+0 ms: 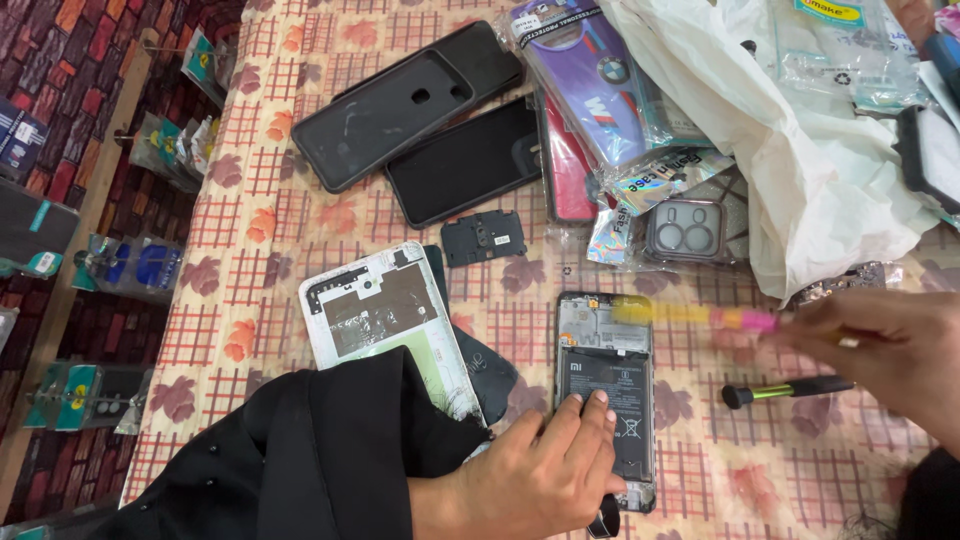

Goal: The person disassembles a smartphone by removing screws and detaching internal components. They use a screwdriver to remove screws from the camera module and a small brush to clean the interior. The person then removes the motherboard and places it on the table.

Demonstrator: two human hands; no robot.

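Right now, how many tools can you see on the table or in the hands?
2: a blurred yellow-and-pink tool held in the right hand, and a black-and-green screwdriver lying on the tablecloth below it. More may hide under the plastic bag.

Clutter around the work — phone parts and packaging

Upper centre: two black phone cases [405, 105] and a dark screen panel [467, 160]; upper right, packaged cases [600, 70] by a white plastic bag [790, 170]; a white back frame [385, 315] lies centre-left on the counter's floral checked cloth [250, 250].
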